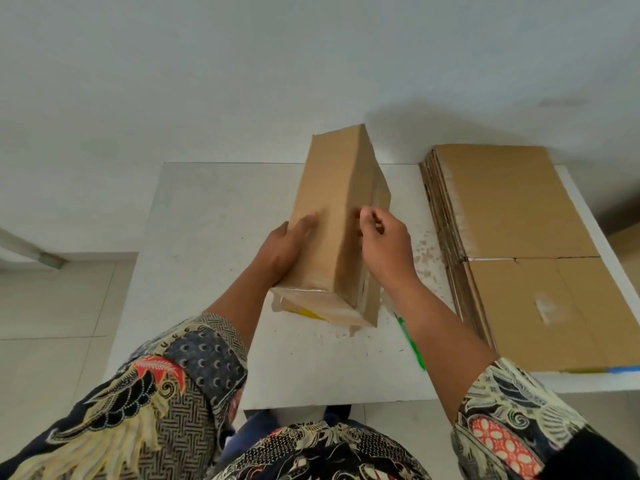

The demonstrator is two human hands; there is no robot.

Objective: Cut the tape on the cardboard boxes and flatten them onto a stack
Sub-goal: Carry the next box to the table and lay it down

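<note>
Gripped by both hands, left hand point(287, 242) flat-fingered, right hand point(382, 242) curled, a box point(334, 216) is being held above the surface point(207, 216).

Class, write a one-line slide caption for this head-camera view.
Both hands steady a taped cardboard box on the white table, beside a stack of flattened boxes and a green cutter.

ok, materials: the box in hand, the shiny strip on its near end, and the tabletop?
Box: corrugated cardboard, matte brown; the fluted edges on the flattened stack beside it suggest the same. Strip: clear plastic tape, probably, since it glints and wrinkles. Tabletop: white, smooth, hard, likely laminate or painted board; scuffed and speckled, exact material unclear.
</note>
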